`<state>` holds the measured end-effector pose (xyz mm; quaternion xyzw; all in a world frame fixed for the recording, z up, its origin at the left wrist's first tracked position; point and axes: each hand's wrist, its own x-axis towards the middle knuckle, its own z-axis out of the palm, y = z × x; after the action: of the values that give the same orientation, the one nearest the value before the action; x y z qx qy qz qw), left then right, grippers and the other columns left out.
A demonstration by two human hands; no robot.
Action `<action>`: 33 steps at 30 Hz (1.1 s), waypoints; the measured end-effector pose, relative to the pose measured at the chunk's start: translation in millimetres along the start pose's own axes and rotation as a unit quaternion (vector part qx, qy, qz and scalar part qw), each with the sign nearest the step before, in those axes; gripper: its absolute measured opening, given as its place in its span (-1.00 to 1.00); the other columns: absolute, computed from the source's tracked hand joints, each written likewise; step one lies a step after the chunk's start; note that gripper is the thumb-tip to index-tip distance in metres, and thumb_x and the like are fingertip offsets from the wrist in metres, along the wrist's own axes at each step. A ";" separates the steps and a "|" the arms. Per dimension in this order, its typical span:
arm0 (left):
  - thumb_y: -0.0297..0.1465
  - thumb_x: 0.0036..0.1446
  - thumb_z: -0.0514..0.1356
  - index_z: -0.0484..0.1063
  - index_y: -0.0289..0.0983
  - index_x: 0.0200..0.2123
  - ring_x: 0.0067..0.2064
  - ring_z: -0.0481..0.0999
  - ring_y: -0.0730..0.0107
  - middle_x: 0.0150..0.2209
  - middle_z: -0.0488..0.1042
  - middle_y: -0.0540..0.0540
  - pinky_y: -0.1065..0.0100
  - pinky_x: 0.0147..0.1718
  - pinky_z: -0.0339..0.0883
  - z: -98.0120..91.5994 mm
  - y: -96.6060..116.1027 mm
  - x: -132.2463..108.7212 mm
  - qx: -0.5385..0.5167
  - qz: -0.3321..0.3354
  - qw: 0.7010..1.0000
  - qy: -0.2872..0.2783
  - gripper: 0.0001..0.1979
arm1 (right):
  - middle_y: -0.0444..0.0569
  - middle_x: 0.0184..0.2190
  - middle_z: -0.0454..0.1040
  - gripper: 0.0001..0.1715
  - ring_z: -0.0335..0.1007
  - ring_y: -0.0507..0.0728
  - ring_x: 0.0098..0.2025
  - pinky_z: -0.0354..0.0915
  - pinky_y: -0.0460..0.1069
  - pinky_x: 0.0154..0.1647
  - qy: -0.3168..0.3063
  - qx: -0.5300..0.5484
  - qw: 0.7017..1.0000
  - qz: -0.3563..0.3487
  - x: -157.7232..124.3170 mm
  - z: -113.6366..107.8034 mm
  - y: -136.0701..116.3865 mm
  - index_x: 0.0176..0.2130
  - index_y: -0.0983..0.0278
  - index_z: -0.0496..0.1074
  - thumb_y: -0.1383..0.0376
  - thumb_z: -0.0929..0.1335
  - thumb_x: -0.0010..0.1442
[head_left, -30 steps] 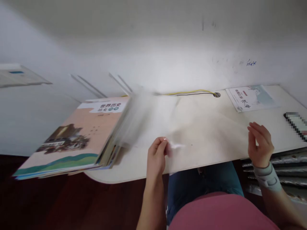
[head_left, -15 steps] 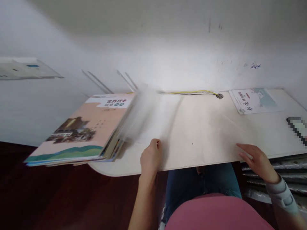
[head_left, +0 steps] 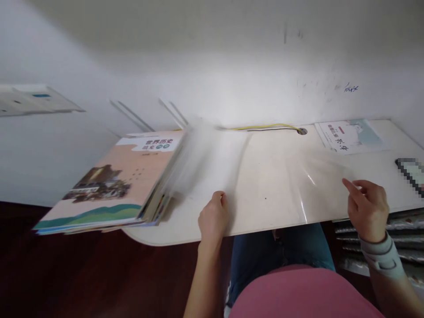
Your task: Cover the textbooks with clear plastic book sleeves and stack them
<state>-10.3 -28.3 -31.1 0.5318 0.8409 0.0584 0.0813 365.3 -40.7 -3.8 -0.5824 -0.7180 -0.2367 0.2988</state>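
1. Your right grip [head_left: 367,210] has lifted off the near edge of the desk [head_left: 172,227], where it lay flat half a second ago.
2. The clear sheet [head_left: 291,185] has risen at its right side and now bows with a bright crease.
3. Your left grip [head_left: 213,218] has dropped from its raised pinch onto the sheet's left edge.

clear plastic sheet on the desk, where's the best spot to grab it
Pinch the clear plastic sheet at its right end, coming from the near right by the right hand. It lies flat on the desk, but that end bows up, probably leaving room for fingers beneath.
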 end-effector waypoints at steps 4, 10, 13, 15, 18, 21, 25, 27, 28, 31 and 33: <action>-0.25 0.30 -0.14 0.34 -0.20 0.00 -0.26 0.57 0.01 -0.29 0.57 -0.26 0.25 -0.40 0.24 -1.5 3.5 0.4 0.018 -0.005 1.000 -0.006 -0.63 | 0.18 -0.17 0.43 -0.61 0.32 0.18 -0.22 0.30 0.04 -0.23 -0.129 -0.048 0.990 0.012 -7.8 33.1 20.1 -0.03 0.39 0.46 0.46 0.20 0.20; -0.26 0.30 -0.15 0.34 -0.22 0.00 -0.24 0.57 0.02 -0.27 0.57 -0.27 0.24 -0.38 0.26 -4.3 8.6 0.4 0.020 -0.009 1.000 -0.018 -0.63 | 0.12 -0.08 0.43 -0.64 0.34 0.23 -0.20 0.28 0.05 -0.34 -0.202 -0.133 0.969 0.053 -21.7 61.6 36.5 -0.02 0.26 0.47 0.33 0.25 0.23; -0.27 0.30 -0.11 0.32 -0.23 0.03 -0.25 0.56 0.06 -0.26 0.57 -0.24 0.24 -0.36 0.27 -9.5 8.7 -4.5 0.012 -0.005 1.000 -0.002 -0.64 | 0.13 -0.02 0.41 -0.64 0.37 0.25 -0.16 0.29 0.06 -0.33 -0.183 -0.132 0.973 0.050 -23.4 55.5 35.0 -0.02 0.26 0.46 0.31 0.24 0.24; -0.25 0.29 -0.07 0.31 -0.25 0.06 -0.28 0.56 0.10 -0.25 0.57 -0.20 0.25 -0.36 0.28 -20.5 5.2 -8.4 0.004 0.000 1.000 0.030 -0.63 | 0.17 0.03 0.38 -0.63 0.37 0.27 -0.10 0.32 0.09 -0.28 -0.153 -0.109 0.981 0.037 -23.8 52.0 35.5 0.00 0.29 0.44 0.28 0.23 0.25; -0.23 0.30 -0.08 0.36 -0.27 0.02 -0.25 0.54 0.16 -0.23 0.56 -0.18 0.27 -0.33 0.30 -49.6 -7.5 -4.9 -0.010 0.026 0.990 0.140 -0.62 | 0.19 0.06 0.36 -0.59 0.34 0.31 0.00 0.34 0.14 -0.15 -0.106 -0.042 0.993 0.013 -23.6 53.5 36.0 0.05 0.30 0.39 0.22 0.23 0.27; -0.28 0.30 -0.12 0.43 -0.28 -0.07 -0.07 0.48 0.14 -0.14 0.52 -0.23 0.26 -0.17 0.31 -81.1 -29.9 19.8 0.004 0.035 0.965 0.261 -0.62 | 0.17 0.06 0.37 -0.58 0.34 0.31 0.04 0.33 0.17 -0.06 -0.090 0.026 0.996 -0.003 -23.8 63.0 31.3 0.06 0.28 0.38 0.19 0.22 0.27; -0.38 0.25 -0.10 0.41 -0.42 -0.03 0.09 0.36 -0.02 -0.01 0.43 -0.39 0.13 0.01 0.24 -98.4 -64.3 65.5 0.079 -0.004 0.975 0.210 -0.60 | 0.17 0.02 0.39 -0.58 0.36 0.30 0.02 0.35 0.20 -0.05 -0.101 0.073 0.992 -0.029 -27.7 78.2 21.4 0.05 0.28 0.37 0.18 0.21 0.27; -0.37 0.24 -0.11 0.38 -0.50 -0.02 0.07 0.37 -0.08 -0.01 0.42 -0.46 0.08 -0.01 0.25 -95.9 -74.2 77.6 0.104 -0.032 0.984 0.139 -0.58 | 0.18 0.01 0.40 -0.58 0.37 0.31 0.00 0.35 0.21 -0.06 -0.107 0.078 0.991 -0.033 -31.1 83.6 19.3 0.04 0.28 0.37 0.17 0.21 0.26; -0.35 0.24 -0.10 0.37 -0.52 0.00 0.06 0.38 -0.10 -0.01 0.42 -0.48 0.06 -0.02 0.25 -93.5 -76.3 79.3 0.114 -0.040 0.986 0.117 -0.56 | 0.18 0.00 0.40 -0.57 0.38 0.31 -0.01 0.35 0.22 -0.07 -0.111 0.078 0.990 -0.033 -32.8 85.5 19.1 0.03 0.29 0.37 0.17 0.20 0.26; -0.33 0.24 -0.08 0.35 -0.49 0.03 0.08 0.38 -0.11 0.04 0.39 -0.48 0.07 -0.03 0.27 -88.8 -75.2 71.7 0.135 -0.035 0.986 0.096 -0.56 | 0.21 -0.01 0.41 -0.56 0.37 0.33 0.00 0.35 0.24 -0.07 -0.121 0.081 0.989 -0.033 -36.8 88.4 20.7 0.02 0.31 0.38 0.15 0.20 0.26; -0.31 0.24 -0.08 0.37 -0.43 0.00 0.05 0.41 -0.09 0.02 0.41 -0.44 0.09 -0.07 0.30 -91.0 -73.1 62.8 0.133 -0.034 0.988 0.077 -0.58 | 0.22 0.00 0.40 -0.56 0.36 0.34 0.01 0.35 0.24 -0.08 -0.124 0.084 0.988 -0.033 -38.1 88.8 22.1 0.03 0.31 0.38 0.15 0.20 0.25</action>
<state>-119.5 -3.8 40.0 0.5027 0.8627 -0.0155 -0.0530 378.7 -1.5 -93.8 -0.5559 -0.7858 -0.1110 0.2474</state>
